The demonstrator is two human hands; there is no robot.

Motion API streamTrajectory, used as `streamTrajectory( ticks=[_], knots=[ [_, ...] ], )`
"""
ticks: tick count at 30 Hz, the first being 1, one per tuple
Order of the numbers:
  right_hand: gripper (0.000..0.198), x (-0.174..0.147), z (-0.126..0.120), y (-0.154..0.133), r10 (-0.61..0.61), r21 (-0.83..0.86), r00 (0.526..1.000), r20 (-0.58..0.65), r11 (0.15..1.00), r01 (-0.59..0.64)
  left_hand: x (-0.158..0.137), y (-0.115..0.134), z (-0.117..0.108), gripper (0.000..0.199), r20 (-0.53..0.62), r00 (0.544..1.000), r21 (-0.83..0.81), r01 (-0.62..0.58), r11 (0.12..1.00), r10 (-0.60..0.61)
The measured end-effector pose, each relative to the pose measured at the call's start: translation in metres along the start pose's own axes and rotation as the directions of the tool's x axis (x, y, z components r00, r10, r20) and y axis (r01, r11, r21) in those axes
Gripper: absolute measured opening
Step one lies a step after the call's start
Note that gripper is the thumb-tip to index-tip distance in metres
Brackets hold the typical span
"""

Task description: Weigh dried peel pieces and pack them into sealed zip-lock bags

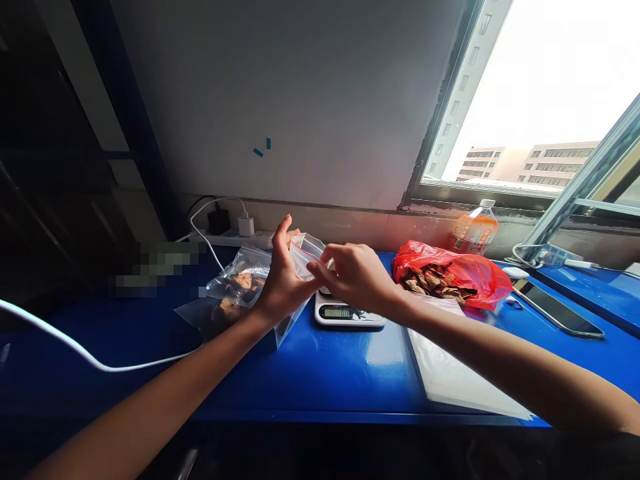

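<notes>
A clear zip-lock bag with a red line along its mouth is held up between my two hands, above the blue table. My left hand grips its left side, thumb in front and fingers partly hidden behind the plastic. The fingers of my right hand are bent and pinch the bag's edge near the red line. Beneath my right hand stands a white digital scale, its pan mostly covered. Just left of my left hand lie clear bags holding brown dried pieces.
Right of the scale, an open red plastic bag holds dried brown slices. Flat clear bags lie in front of it. Farther right are a phone and earphones; an orange drink bottle stands behind. A white cable crosses the left side.
</notes>
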State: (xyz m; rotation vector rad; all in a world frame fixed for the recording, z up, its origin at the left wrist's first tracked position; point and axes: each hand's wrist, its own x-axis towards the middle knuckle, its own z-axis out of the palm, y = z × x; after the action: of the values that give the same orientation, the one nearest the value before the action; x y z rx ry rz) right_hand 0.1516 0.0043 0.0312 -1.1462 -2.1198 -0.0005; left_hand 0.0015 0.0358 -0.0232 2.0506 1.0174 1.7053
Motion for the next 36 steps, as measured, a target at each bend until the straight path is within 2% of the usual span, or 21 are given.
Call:
streamTrajectory(
  ticks=[2,4,6,7,9,12,14,16,19,21,24,26,28,30,32,36],
  knots=[
    [0.025,-0.007,-0.004,0.0,0.027,0.041,0.999,0.032,0.999,-0.028,-0.001,0.005,0.0,0.122,0.002,1.0,0.051,-0.008,0.999,0.008],
    [0.021,-0.011,-0.01,0.002,0.045,0.122,0.999,-0.005,0.992,-0.044,-0.002,0.011,-0.002,0.126,0.061,0.998,0.049,-0.018,0.999,0.015],
    [0.019,-0.014,-0.017,0.006,0.068,0.219,0.997,-0.026,0.974,-0.06,0.0,0.015,-0.006,0.122,0.105,0.994,0.012,0.01,1.0,-0.011],
    [0.018,-0.017,-0.02,0.009,0.086,0.27,0.996,-0.027,0.96,-0.076,0.002,0.016,-0.009,0.113,0.113,0.992,-0.02,0.05,0.999,-0.047],
    [0.016,-0.023,-0.026,0.015,0.129,0.383,0.992,-0.015,0.917,-0.113,0.007,0.017,-0.014,0.079,0.15,0.973,-0.109,0.19,0.976,-0.173],
    [0.013,-0.034,-0.029,0.022,0.212,0.576,0.977,0.007,0.798,-0.177,0.014,0.016,-0.019,0.039,0.226,0.905,-0.248,0.412,0.877,-0.361],
    [0.018,-0.04,-0.028,0.026,0.265,0.656,0.964,0.03,0.722,-0.219,0.016,0.015,-0.019,0.03,0.257,0.865,-0.329,0.497,0.803,-0.43],
    [0.019,-0.042,-0.027,0.031,0.298,0.687,0.953,0.047,0.683,-0.248,0.017,0.016,-0.018,0.029,0.296,0.831,-0.377,0.555,0.741,-0.471],
    [0.019,-0.042,-0.026,0.038,0.306,0.666,0.95,0.058,0.697,-0.265,0.017,0.018,-0.018,0.029,0.331,0.799,-0.344,0.598,0.724,-0.503],
    [0.018,-0.041,-0.028,0.041,0.283,0.555,0.958,0.052,0.789,-0.263,0.017,0.019,-0.018,0.028,0.324,0.827,-0.27,0.547,0.793,-0.46],
    [0.024,-0.037,-0.029,0.038,0.188,0.217,0.982,0.029,0.957,-0.19,0.015,0.022,-0.019,0.028,0.338,0.893,-0.111,0.353,0.929,-0.298],
    [0.031,-0.033,-0.028,0.028,0.086,0.051,0.995,0.04,0.995,-0.088,0.011,0.025,-0.019,0.027,0.348,0.92,0.016,0.188,0.982,-0.182],
    [0.033,-0.027,-0.025,0.015,-0.02,-0.004,0.997,0.074,1.0,0.021,0.006,0.029,-0.016,0.027,0.349,0.934,0.12,0.039,0.992,-0.079],
    [0.031,-0.02,-0.02,0.004,-0.101,-0.02,0.99,0.102,0.994,0.103,0.002,0.031,-0.014,0.028,0.328,0.945,0.175,-0.06,0.983,-0.001],
    [0.032,-0.014,-0.016,-0.003,-0.122,-0.028,0.986,0.11,0.992,0.126,0.0,0.03,-0.013,0.026,0.293,0.956,0.187,-0.085,0.979,0.027],
    [0.043,-0.009,-0.013,-0.003,-0.074,0.001,0.991,0.112,0.997,0.074,0.0,0.029,-0.014,0.022,0.242,0.97,0.168,-0.01,0.986,-0.032]
  ],
)
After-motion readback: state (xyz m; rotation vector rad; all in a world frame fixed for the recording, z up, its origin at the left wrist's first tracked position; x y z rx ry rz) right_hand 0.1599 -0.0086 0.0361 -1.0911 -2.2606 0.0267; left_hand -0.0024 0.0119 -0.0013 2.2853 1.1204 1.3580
